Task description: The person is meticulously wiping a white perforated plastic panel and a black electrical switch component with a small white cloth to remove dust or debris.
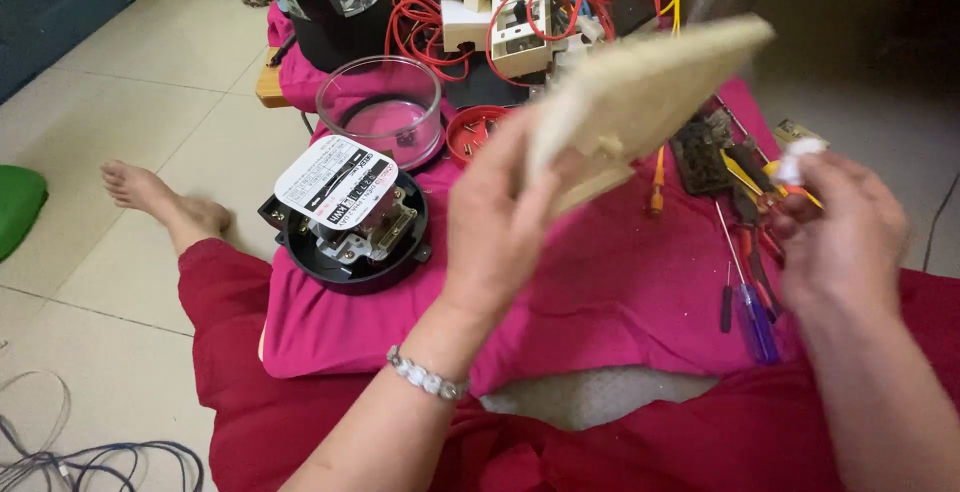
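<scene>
My left hand (500, 222) holds a flat plate (640, 102) up over the middle of the cloth (610, 292); my right hand (840, 237) is off to its right, pinching a small wad (800, 160). On the cloth, left of my left hand, sits an opened meter (350, 217), with a glass cover (382, 110) behind it. Switch boxes and wires (510, 17) lie at the far edge. Screwdrivers and pliers (745, 252) lie between my hands, below the plate. My foot (160, 202) rests on the floor left of the cloth.

Home floor (120, 102), tools (745, 252) on cloth (600, 292)
</scene>
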